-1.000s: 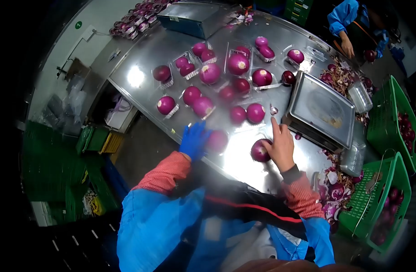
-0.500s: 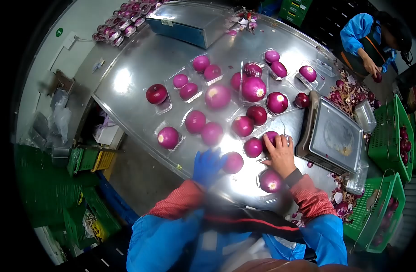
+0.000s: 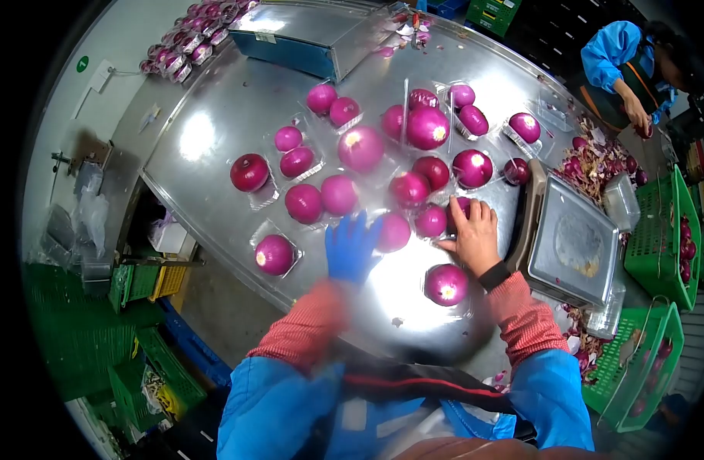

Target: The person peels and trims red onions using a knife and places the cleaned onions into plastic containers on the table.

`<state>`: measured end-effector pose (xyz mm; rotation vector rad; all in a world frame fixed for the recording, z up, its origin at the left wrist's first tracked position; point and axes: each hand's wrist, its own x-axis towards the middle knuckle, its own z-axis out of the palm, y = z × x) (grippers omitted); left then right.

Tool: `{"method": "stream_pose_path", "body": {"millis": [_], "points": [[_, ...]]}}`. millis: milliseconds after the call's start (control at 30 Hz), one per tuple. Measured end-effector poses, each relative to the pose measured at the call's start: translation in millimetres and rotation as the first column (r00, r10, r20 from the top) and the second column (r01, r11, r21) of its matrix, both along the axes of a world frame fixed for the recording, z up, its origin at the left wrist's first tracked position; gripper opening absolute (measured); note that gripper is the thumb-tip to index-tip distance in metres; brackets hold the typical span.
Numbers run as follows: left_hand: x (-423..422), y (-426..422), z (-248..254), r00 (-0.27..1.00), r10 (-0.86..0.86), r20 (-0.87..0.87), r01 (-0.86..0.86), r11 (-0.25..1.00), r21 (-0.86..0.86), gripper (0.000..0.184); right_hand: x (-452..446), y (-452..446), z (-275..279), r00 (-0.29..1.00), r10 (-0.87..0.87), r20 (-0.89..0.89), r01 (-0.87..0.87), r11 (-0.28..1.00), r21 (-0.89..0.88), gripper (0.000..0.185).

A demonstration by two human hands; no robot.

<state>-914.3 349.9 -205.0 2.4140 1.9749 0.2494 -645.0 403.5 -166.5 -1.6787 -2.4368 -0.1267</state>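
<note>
"Lying where, that onion [image 3: 464, 204]?"
"Under the spread right hand [image 3: 475, 234]."
"And the left hand [image 3: 353, 247]?"
"Spread too, gloved in blue, just beside another onion [image 3: 393, 232]."
"Around them?"
"Metal table [image 3: 214, 192] beneath, scale [image 3: 573, 238] near the right hand."

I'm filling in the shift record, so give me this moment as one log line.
left hand: blue-gloved, beside one onion, contact unclear | right hand: fingers on another onion | scale: right of right hand
</note>
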Motion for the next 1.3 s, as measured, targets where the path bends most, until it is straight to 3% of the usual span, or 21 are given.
{"method": "stream_pose_path", "body": {"millis": [333,500,667,767,967,1100,1167,1200,1233,1267,1300], "points": [[22,110,-4,0.99,0.131,-0.047,-0.13,0.991,0.03,0.087,1,101,-3,0.995,-0.093,-0.046,0.094,0.995,0.022,0.09],[38,154,9,0.98,0.194,-0.036,-0.197,0.977,-0.079,0.086,5,149,-4,0.989,-0.126,-0.078,0.131,0.99,0.053,0.087],[45,188,2,0.963,0.262,-0.068,-0.264,0.964,-0.022,0.081,7,183,-6,0.985,-0.157,-0.067,0.161,0.985,0.061,0.089],[49,188,13,0.961,0.269,-0.069,-0.275,0.958,-0.087,0.087,2,187,-3,0.979,-0.204,-0.001,0.203,0.978,0.042,0.092],[41,157,38,0.982,0.177,-0.061,-0.182,0.979,-0.094,0.091,1,161,14,0.975,-0.192,0.115,0.184,0.98,0.079,0.09],[33,111,32,0.991,0.117,0.067,-0.122,0.99,0.074,0.094,2,106,24,0.986,-0.164,-0.042,0.169,0.968,0.186,0.076],[34,81,8,0.989,-0.009,0.146,-0.017,0.984,0.176,0.092,-1,59,28,0.978,-0.147,-0.151,0.164,0.981,0.108,0.063],[39,61,12,0.987,-0.036,0.158,0.006,0.983,0.185,0.086,0,30,29,0.964,-0.141,-0.224,0.157,0.986,0.055,0.053],[44,44,21,0.948,-0.064,0.312,0.035,0.995,0.098,0.081,5,-4,31,0.928,-0.052,-0.369,0.076,0.996,0.05,0.05],[41,28,-2,0.92,-0.216,0.328,0.105,0.941,0.323,0.074,7,-33,19,0.933,-0.113,-0.342,0.138,0.989,0.047,0.05],[45,9,1,0.881,-0.29,0.373,0.15,0.921,0.36,0.064,10,-64,16,0.925,-0.146,-0.35,0.151,0.988,-0.013,0.056]]}}
